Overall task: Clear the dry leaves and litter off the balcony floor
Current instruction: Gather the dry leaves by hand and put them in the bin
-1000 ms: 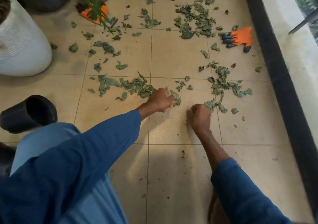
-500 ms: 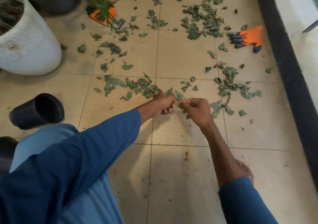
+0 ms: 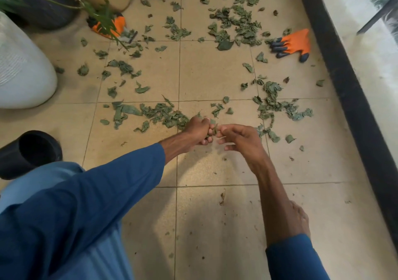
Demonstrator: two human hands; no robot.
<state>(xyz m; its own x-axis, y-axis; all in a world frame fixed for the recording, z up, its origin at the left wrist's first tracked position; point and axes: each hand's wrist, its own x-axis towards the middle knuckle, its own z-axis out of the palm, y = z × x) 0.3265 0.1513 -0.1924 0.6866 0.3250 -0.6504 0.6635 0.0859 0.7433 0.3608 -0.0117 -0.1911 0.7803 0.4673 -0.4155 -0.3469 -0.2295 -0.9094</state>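
Left hand (image 3: 199, 129) grips leaves (image 3: 212, 122) beside right hand (image 3: 239, 137); two orange gloves (image 3: 293, 43) (image 3: 117, 24) lie apart.

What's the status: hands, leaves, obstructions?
Left hand grips leaf bunch. Right hand at it, grip unclear. Loose leaves cover tiles ahead. Orange glove at right lies among them.

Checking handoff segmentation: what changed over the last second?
Right hand pulled away from the right leaf patch and swung left to meet the left hand; any handover is hidden. The left hand stayed put, gripping gathered leaves. Orange glove and black pot unmoved.
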